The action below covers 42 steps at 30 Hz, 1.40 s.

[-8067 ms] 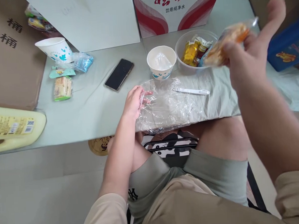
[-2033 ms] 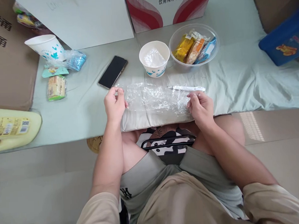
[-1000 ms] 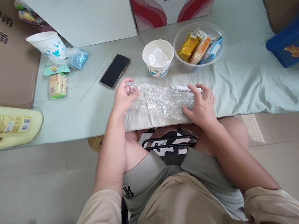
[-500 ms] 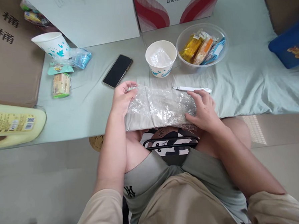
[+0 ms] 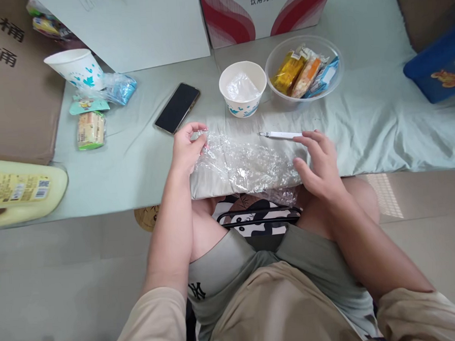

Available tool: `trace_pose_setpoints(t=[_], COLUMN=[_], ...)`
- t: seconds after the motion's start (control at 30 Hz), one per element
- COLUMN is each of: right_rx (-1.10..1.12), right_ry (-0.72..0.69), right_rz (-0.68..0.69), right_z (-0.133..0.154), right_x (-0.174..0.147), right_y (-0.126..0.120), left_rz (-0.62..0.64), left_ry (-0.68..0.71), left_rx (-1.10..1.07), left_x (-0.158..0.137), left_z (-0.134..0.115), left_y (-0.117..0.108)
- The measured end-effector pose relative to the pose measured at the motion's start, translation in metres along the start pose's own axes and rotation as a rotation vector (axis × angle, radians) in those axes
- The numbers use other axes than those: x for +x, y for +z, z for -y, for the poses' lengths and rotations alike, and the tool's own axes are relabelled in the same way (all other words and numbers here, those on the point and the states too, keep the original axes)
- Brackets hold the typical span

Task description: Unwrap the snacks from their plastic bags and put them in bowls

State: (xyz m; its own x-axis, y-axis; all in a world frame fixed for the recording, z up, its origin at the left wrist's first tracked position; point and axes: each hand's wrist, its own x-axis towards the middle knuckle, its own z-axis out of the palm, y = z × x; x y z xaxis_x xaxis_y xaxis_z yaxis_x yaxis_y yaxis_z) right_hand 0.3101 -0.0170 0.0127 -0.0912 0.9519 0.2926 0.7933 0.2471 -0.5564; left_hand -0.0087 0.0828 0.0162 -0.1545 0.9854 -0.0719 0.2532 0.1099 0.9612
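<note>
A crumpled sheet of clear plastic film [image 5: 246,162] is spread along the table's front edge, with part of it hanging over. My left hand [image 5: 188,146] pinches its upper left corner between thumb and fingers. Fingers apart, my right hand [image 5: 319,163] hovers beside the film's right end. Its fingertips are over the right end of a slim white pen-shaped tool [image 5: 282,135] with a small metal tip; whether they touch it I cannot tell. Behind the film stands a paper cup [image 5: 245,107] with clear plastic inside.
A phone [image 5: 177,108] lies left of the cup. Wrapped snacks fill a clear bowl [image 5: 306,99] on the right. Farther left are another paper cup [image 5: 73,66], a snack packet [image 5: 91,131] and a yellow jug [image 5: 26,191]. Boxes [image 5: 129,33] line the back; a blue container [image 5: 438,70] stands far right.
My right hand has moved right, off the film and over the end of the white tool. The film's right side has slumped lower. My left hand still pinches its corner.
</note>
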Motion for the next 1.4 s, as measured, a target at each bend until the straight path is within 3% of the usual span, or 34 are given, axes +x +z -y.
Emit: trace_pose_setpoints(t=[0.07, 0.13, 0.37, 0.47, 0.6, 0.8, 0.9, 1.03, 1.17, 1.3, 1.4], right_rx=[0.034, 0.073, 0.302, 0.361, 0.488, 0.839, 0.949, 0.860, 0.786, 0.762, 0.754], right_ry=[-0.002, -0.020, -0.079, 0.007, 0.113, 0.209, 0.259, 0.320, 0.390, 0.426, 0.420], right_rz=[-0.030, 0.023, 0.556, 0.657, 0.637, 0.498, 0.432, 0.380, 0.374, 0.371, 0.374], right_z=[0.003, 0.010, 0.052, 0.061, 0.060, 0.057, 0.059, 0.058, 0.053, 0.050, 0.051], right_x=[0.005, 0.014, 0.039, 0.036, 0.029, 0.032, 0.035, 0.037, 0.037, 0.036, 0.036], right_y=[-0.009, -0.013, 0.020, 0.035, 0.038, 0.025, 0.022, 0.028, 0.033, 0.034, 0.036], left_rz=[0.052, 0.130, 0.401, 0.441, 0.397, 0.206, 0.243, 0.521, 0.400, 0.400, 0.304], left_ry=[0.015, 0.032, 0.036, 0.038, 0.018, -0.070, -0.120, -0.292, -0.222, -0.172, -0.111], left_rx=[-0.003, -0.013, -0.119, -0.116, -0.073, -0.191, -0.299, -0.356, -0.286, -0.255, -0.226], left_x=[0.000, -0.002, -0.017, -0.021, -0.020, -0.022, -0.027, -0.028, -0.024, -0.025, -0.025], left_z=[0.001, 0.001, -0.009, -0.010, -0.010, -0.033, -0.038, -0.023, -0.013, -0.016, -0.016], left_y=[-0.001, -0.001, 0.008, 0.010, 0.005, -0.009, -0.006, 0.006, 0.009, 0.008, 0.010])
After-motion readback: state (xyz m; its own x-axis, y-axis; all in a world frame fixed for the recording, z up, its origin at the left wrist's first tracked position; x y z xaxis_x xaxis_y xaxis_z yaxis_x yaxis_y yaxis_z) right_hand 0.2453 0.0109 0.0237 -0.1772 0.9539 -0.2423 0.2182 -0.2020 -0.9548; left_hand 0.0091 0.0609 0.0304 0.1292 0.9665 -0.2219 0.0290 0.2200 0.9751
